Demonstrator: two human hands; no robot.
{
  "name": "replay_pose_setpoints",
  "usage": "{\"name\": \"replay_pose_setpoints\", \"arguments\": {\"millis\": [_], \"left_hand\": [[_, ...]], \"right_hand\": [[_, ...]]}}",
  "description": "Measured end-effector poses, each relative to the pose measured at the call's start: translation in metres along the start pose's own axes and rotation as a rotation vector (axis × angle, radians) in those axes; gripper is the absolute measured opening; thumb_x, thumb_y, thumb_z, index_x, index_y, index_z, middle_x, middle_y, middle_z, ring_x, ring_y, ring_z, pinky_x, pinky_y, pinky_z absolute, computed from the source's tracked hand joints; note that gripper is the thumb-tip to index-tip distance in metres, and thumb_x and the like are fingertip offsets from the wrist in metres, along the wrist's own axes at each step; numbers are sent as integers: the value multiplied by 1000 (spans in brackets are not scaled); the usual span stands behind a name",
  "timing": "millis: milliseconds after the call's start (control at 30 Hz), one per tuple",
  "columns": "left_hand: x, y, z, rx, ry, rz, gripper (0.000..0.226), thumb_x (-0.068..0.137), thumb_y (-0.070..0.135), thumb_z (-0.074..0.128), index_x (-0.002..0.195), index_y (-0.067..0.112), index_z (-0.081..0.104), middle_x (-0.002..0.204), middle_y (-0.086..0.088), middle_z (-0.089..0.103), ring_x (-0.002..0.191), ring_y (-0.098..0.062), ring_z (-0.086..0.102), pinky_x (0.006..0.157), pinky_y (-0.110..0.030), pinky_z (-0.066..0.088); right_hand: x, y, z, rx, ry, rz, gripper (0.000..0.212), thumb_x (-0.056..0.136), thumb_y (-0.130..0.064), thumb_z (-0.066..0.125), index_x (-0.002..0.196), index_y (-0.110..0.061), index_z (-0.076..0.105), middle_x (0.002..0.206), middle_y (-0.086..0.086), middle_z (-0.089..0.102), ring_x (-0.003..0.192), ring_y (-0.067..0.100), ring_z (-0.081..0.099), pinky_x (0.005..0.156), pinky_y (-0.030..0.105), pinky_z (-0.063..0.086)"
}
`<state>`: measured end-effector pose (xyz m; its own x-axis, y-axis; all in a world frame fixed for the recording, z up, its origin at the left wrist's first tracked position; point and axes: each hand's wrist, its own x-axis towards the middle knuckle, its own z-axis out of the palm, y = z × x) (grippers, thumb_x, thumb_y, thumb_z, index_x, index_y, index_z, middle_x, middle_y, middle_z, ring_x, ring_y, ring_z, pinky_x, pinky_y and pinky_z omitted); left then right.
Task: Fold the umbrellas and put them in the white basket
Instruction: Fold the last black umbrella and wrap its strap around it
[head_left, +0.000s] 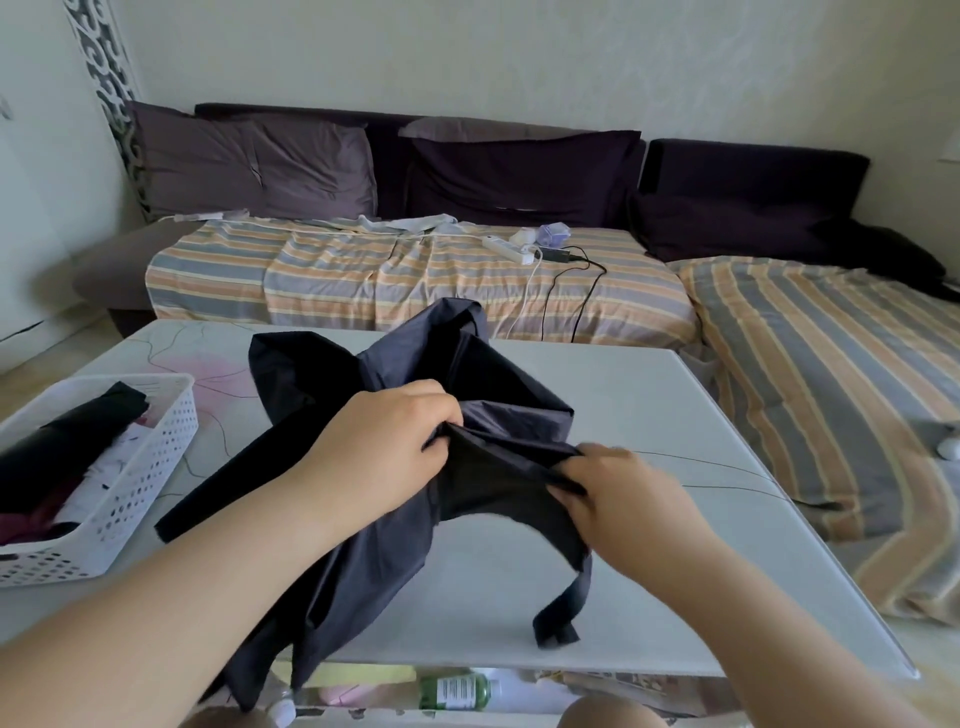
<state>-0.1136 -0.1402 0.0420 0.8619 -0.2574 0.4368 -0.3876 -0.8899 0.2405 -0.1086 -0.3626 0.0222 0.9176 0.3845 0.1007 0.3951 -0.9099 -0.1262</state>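
1. Two hands worked one dark umbrella (405, 395) lying loose on the white table (649, 395).
2. The left hand (384, 441) pinched a fold of its canopy.
3. The right hand (618, 493) gripped the fabric's edge, just beside the left.
4. The white basket (150, 467) stood at the table's left, holding folded umbrellas (78, 447).

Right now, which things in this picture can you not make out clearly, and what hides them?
Head view only:
- Dark umbrella: its shaft and handle are hidden under its own fabric.
- Left hand: its fingertips are tucked into the fabric.
- Right hand: blurred.
- White basket: cut off by the left edge; number of umbrellas inside unclear.
- Green bottle: label too small to read.
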Motion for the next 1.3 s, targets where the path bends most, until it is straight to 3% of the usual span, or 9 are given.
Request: {"name": "replay_pose_setpoints", "arguments": {"millis": [300, 367, 467, 633, 733, 867, 1000, 1167, 1300], "left_hand": [[1, -6, -5, 11, 46, -70, 14, 85, 14, 64, 97, 17, 69, 92, 6, 65, 80, -17, 64, 63, -25, 45], [1, -8, -4, 15, 42, -82, 15, 85, 15, 64, 99, 16, 69, 94, 6, 65, 82, -17, 64, 62, -21, 41], [3, -11, -6, 23, 32, -89, 16, 86, 17, 63, 101, 16, 68, 97, 7, 65, 86, -16, 63, 60, -10, 32], [3, -10, -7, 19, 30, -82, 11, 86, 19, 65, 96, 17, 69, 88, 8, 62, 79, -16, 61, 58, -9, 29], [3, -7, -5, 18, 21, -58, 14, 87, 19, 65, 99, 16, 69, 92, 7, 63, 82, -17, 62, 58, -15, 34], [4, -3, -3, 17, 16, -44, 17, 88, 19, 62, 103, 16, 68, 99, 7, 64, 88, -16, 62, 69, -23, 41], [3, -5, -5, 9, 4, -49, 15, 88, 19, 63, 101, 16, 68, 96, 8, 63, 86, -15, 62, 69, -23, 42], [1, -7, -7, -42, -10, -71, 12, 87, 13, 63, 96, 19, 68, 98, 11, 64, 81, -9, 59, 70, -20, 40], [1, -5, -9, -69, -87, -87, 28, 84, 0, 51, 93, 22, 66, 98, 12, 61, 61, 4, 48, 57, -12, 32]], "right_hand": [[-3, 5, -3, 209, 203, -217, 27, 98, -31, 51, 90, -9, 64, 72, -2, 56, 69, 19, 53, 64, 32, 42], [-5, 7, -2, 277, 279, -247, 10, 95, -26, 58, 96, -17, 63, 65, -5, 57, 63, 16, 53, 56, 26, 40], [-7, 4, -1, 316, 178, -151, 27, 94, -34, 57, 115, -33, 41, 65, 4, 61, 65, 21, 59, 63, 33, 49], [-8, 9, -17, 323, 275, -36, 14, 91, -32, 61, 101, -22, 66, 59, -16, 53, 58, 7, 53, 56, 15, 40], [-9, 5, -18, 150, 167, -13, 15, 96, -38, 51, 100, -26, 58, 80, -6, 65, 79, 17, 59, 67, 27, 46], [-4, -8, -13, 122, 134, -79, 29, 92, -48, 53, 113, -27, 52, 105, -12, 60, 103, 15, 52, 83, 28, 43], [1, -15, -13, 116, 111, -107, 28, 98, -42, 45, 86, -17, 45, 67, 0, 49, 76, 28, 56, 59, 32, 36], [-15, -31, -10, 229, 0, -221, 34, 96, -45, 48, 79, -18, 38, 58, -4, 36, 62, 22, 41, 55, 32, 30], [-20, -64, 17, 446, -37, -341, 46, 92, -44, 54, 61, -25, 25, 48, -5, 29, 50, 14, 37, 45, 19, 24]]}}
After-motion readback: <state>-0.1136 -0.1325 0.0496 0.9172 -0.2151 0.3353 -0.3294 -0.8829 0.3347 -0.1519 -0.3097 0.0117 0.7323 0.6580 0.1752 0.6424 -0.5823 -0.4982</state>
